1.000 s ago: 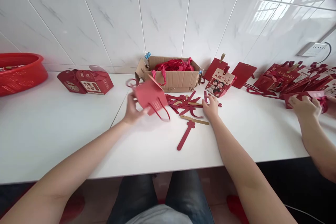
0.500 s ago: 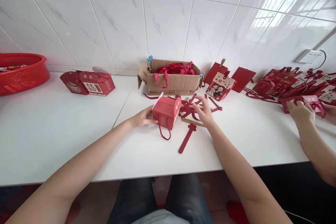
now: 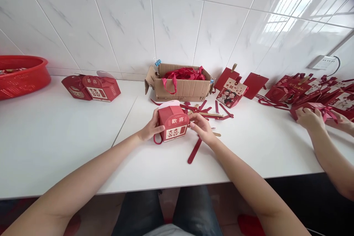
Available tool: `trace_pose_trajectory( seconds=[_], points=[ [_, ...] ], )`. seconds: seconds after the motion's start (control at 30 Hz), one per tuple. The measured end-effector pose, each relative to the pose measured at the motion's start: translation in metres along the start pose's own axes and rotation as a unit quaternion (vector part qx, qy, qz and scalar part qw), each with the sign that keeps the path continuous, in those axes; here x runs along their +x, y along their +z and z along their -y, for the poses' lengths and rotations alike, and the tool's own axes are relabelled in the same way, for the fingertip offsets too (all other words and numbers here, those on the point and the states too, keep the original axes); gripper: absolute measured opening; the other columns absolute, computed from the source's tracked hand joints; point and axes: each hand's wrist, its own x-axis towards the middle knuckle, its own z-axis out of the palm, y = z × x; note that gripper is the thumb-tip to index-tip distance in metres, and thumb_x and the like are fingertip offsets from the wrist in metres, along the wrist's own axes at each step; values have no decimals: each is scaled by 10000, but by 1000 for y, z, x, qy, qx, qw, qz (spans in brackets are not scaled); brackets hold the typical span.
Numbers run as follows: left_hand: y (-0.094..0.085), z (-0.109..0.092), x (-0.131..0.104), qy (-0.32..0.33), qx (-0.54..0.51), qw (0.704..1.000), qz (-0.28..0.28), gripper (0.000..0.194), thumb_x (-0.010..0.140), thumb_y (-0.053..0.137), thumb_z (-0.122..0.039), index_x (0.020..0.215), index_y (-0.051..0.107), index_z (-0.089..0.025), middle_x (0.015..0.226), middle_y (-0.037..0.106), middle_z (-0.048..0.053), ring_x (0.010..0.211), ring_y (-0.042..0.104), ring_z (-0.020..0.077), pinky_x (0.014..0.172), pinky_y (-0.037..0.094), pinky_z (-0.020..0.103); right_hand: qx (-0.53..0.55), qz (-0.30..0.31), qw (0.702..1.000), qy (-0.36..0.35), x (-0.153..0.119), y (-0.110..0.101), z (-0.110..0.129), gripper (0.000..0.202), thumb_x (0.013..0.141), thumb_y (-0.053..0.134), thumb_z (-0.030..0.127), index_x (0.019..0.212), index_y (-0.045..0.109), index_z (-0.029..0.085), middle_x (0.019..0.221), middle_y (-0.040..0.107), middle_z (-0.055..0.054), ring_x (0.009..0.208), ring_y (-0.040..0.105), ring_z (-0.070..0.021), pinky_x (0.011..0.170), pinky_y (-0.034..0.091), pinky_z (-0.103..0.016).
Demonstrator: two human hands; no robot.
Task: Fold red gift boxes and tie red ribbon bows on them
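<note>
A small red gift box (image 3: 173, 125) with pale characters on its front stands on the white table (image 3: 138, 171), its rounded top flaps up. My left hand (image 3: 151, 127) grips its left side, thumb on the front edge. A red cord handle (image 3: 158, 139) hangs below that hand. My right hand (image 3: 201, 127) is at the box's right edge with fingers bent together; what they pinch is hidden. Beneath my right hand lies a red strip (image 3: 195, 150). More red and gold strips (image 3: 214, 115) are scattered behind the box.
A cardboard box (image 3: 182, 88) of red ribbon stands by the wall. Two closed red boxes (image 3: 101, 88) and a red basket (image 3: 24, 77) are on the left. A illustrated box (image 3: 231, 92) stands at right, where a co-worker's hands (image 3: 311, 118) handle a ribboned box near several others.
The gift box has turned so its character-printed front faces me, and its cord has swung to the left. My right hand has moved left from the strips to the box's edge.
</note>
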Motion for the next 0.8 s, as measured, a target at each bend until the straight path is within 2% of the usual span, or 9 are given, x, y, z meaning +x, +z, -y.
trace_pose_trajectory(
  seconds=[0.07,0.13,0.17,0.2,0.23,0.3,0.37,0.47,0.8],
  points=[
    [-8,6,3,-15,28,998,-59,755,784,582,-594,1403,305,-264,1460,393,105,1331,384,331,1053,390,467,-21,17,1000,-6,0,2,0,289,905,513,461,1078,572,238,1090,635,-73,999,623,-199,841,528,-350],
    [-19,12,8,-36,96,981,-165,673,838,477,-577,1399,342,-232,1456,402,103,1341,374,310,1078,368,450,-94,57,994,-10,1,3,-1,287,908,513,429,1107,593,238,1123,643,-78,1041,615,-212,879,515,-373],
    [-24,15,10,-54,152,967,-196,633,851,442,-555,1382,374,-215,1431,434,105,1325,396,303,1077,370,447,-143,85,986,-10,2,4,-2,289,897,531,407,1117,605,234,1145,642,-84,1068,605,-224,910,502,-394],
    [-28,16,12,-74,215,953,-202,589,853,424,-529,1341,429,-197,1382,488,111,1293,432,306,1067,378,453,-192,114,975,-6,3,4,-3,295,882,554,383,1125,616,229,1175,632,-92,1097,593,-237,944,486,-417],
    [-31,17,13,-94,274,938,-188,551,837,442,-502,1281,491,-180,1323,540,120,1258,465,322,1057,382,469,-232,142,962,-2,4,4,-4,304,866,574,363,1131,625,223,1202,621,-100,1124,580,-249,975,469,-436],
    [-31,17,13,-121,377,910,-123,487,790,493,-448,1167,571,-151,1230,598,149,1214,491,371,1043,373,516,-272,184,945,6,5,2,-5,309,850,586,340,1127,643,214,1237,603,-107,1168,556,-261,1014,449,-453],
    [-28,15,11,-129,445,883,-71,477,780,495,-400,1171,564,-135,1242,585,180,1227,469,402,1037,355,552,-276,205,939,19,5,-1,-4,300,863,564,336,1127,650,223,1262,597,-95,1195,545,-257,1031,445,-449],
    [-24,13,8,-136,508,850,-29,503,826,425,-382,1264,484,-139,1332,517,190,1270,433,388,1037,354,551,-273,214,937,41,5,-5,-1,293,866,562,332,1131,655,250,1309,582,-73,1211,545,-257,1039,444,-456],
    [-26,11,7,-149,517,842,-15,502,847,404,-403,1281,460,-157,1367,487,172,1289,418,374,1052,352,534,-268,216,938,47,2,-4,0,292,845,582,331,1116,666,264,1326,578,-62,1210,552,-272,1015,458,-465]
  ],
)
